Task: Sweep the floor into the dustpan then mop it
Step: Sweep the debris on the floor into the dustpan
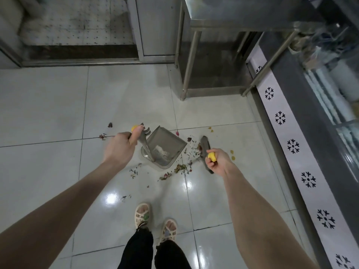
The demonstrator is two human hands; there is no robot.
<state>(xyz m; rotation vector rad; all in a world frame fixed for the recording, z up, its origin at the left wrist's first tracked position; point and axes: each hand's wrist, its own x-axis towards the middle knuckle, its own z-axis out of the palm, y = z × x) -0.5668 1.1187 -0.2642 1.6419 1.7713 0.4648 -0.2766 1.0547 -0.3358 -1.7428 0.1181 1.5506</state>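
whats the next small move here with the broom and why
Probably a short stroke of the broom leftward toward the dustpan: the scraps lie between it and the pan's mouth, and the left hand grips the pan's handle while the right hand grips the broom.

Glossy, smooth tiles on the floor (48, 117) throw back lamp glare; the grey dustpan (165, 146) looks matt plastic; far right, the table legs (191, 61) show brushed metal.
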